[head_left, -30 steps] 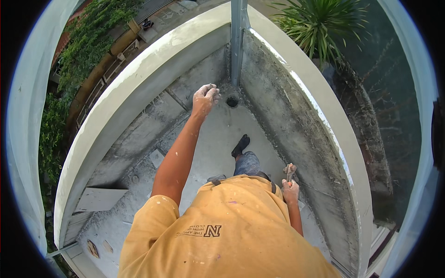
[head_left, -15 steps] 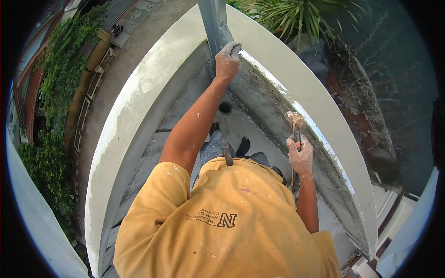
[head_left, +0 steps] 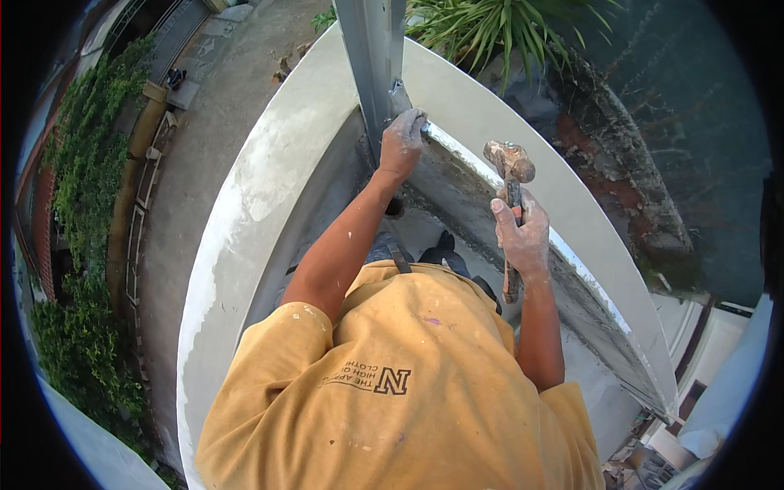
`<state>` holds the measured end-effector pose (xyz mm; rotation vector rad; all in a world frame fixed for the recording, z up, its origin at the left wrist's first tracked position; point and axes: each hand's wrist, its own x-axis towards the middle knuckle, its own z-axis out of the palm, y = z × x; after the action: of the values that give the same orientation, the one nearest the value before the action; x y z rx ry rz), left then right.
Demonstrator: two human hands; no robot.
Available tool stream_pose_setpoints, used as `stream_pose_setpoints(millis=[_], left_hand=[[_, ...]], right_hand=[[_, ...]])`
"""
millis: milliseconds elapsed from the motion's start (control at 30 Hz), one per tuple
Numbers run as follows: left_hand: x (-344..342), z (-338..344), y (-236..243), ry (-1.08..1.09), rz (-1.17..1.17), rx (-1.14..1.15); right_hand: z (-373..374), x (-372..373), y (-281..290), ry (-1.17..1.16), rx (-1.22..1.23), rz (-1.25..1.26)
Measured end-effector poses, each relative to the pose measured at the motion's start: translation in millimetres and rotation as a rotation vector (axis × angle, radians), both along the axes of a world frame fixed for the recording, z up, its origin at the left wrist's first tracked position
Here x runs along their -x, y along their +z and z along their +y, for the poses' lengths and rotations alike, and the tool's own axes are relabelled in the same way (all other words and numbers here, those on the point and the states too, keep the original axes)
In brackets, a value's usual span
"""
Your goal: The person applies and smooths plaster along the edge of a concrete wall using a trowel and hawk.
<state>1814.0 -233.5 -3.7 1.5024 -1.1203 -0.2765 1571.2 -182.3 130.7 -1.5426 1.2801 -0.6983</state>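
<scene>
Hammer (head_left: pixel 510 166): gripped in the right hand (head_left: pixel 527 235), head up just beyond the thumb, handle end jutting out below the fingers.
Right fingers: wrapped around the handle, closed as far as its thickness allows.
Left hand (head_left: pixel 400 149): curled over just beside the metal post (head_left: pixel 369 61), fingertips mostly hidden; cannot tell how tightly closed, or with anything small inside.
Hammer lift: raised since half a second ago, from beside the inner wall face to a spot in view over the right rim (head_left: pixel 469 110), right of the left fingers and well apart from them.
Left-hand shift: brought up from near the drain hole (head_left: pixel 395 207) a second ago; by the post at half a second ago and again now.
Meaning for the work: probably both hands now engaged along the right rim, rather than low down near the floor.
Walled enclosure (head_left: pixel 265 167): pointed, with the tip ahead of the left fingers; inside, dark footwear (head_left: pixel 445 241) below and between the two hands.
Drain hole contents: below the left wrist, too dark to tell.
</scene>
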Motion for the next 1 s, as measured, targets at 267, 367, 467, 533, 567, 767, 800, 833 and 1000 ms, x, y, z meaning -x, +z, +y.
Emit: stream_pose_setpoints(millis=[267,367,467,533,567,767,800,833,1000], left_hand=[[-3.0,-4.4,12.0,-0.091,-0.193,-0.018],[-8.9,-4.7,8.8,-0.117,-0.119,-0.048],[-10.2,-4.2,5.5,-0.088,-0.081,-0.025],[-9.9,-5.1,5.2,-0.066,-0.091,-0.011],[-10.2,-5.5,5.2,-0.067,-0.129,0.001],[-11.3,-4.3,4.1,-0.087,-0.222,-0.001],[-10.9,-4.1,6.2,-0.089,-0.233,-0.021],[-10.7,-4.7,2.3,-0.092,-0.235,-0.019],[-15.2,-9.0,-8.9,-0.089,-0.247,-0.056]], right_hand=[[-49.6,-57.1,7.0,0.212,0.100,0.130],[-59.3,-75.2,8.5,0.241,0.164,0.093],[-67.5,-81.9,6.8,0.257,0.196,0.099],[-72.5,-82.7,4.3,0.265,0.190,0.099],[-74.5,-82.7,3.1,0.273,0.180,0.119],[-72.6,-88.9,-5.0,0.283,0.143,0.143],[-72.9,-90.5,-5.8,0.288,0.152,0.250],[-75.4,-88.9,-14.3,0.286,0.153,0.248],[-72.5,-85.7,-6.7,0.270,0.137,0.108]])
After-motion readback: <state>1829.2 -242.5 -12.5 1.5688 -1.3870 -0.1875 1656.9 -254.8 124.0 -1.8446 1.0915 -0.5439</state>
